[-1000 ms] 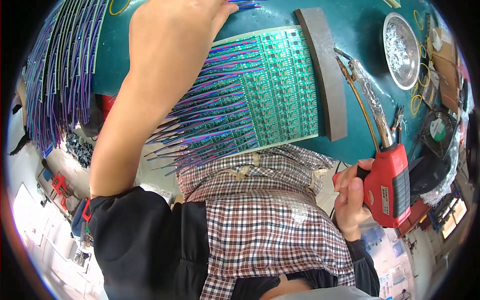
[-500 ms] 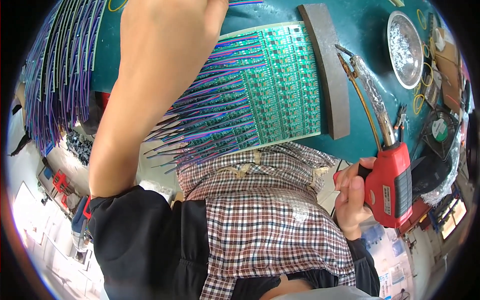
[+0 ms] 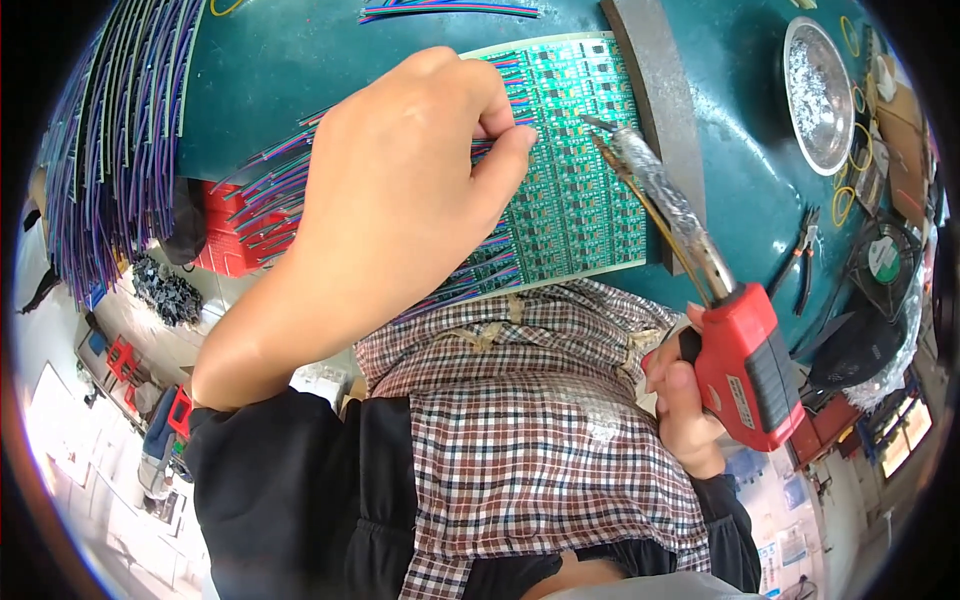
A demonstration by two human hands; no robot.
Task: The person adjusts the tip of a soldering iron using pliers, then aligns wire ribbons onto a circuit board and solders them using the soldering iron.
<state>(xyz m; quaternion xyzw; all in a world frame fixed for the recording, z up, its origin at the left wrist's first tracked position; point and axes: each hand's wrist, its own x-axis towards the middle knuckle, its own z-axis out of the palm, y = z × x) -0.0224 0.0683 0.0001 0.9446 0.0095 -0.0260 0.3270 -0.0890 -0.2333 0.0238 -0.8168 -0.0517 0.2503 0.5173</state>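
Observation:
My left hand (image 3: 410,170) is over the green circuit board panel (image 3: 585,200), thumb and fingers pinched together near the row where wires meet the board. Strands of a multicoloured wire ribbon (image 3: 482,147) show inside the pinch, though the hand hides most of it. My right hand (image 3: 690,410) grips the red pistol-shaped soldering iron (image 3: 745,370) by its handle. Its tip and the thin feed tube beside it point up and left above the panel, just right of my left fingertips; contact cannot be judged. Many wires (image 3: 270,190) fan out leftward from the panel.
A dark grey bar (image 3: 665,110) lies along the panel's right edge. Further right are a metal bowl (image 3: 820,95) of pale bits, pliers (image 3: 805,262), yellow bands and a small fan (image 3: 882,260). Loose wires (image 3: 450,12) lie at the far edge; wired boards (image 3: 120,130) stand left.
My left hand has come down from the far edge of the table to the panel's wire row. My right hand has brought the soldering iron leftward, its tip now above the panel.

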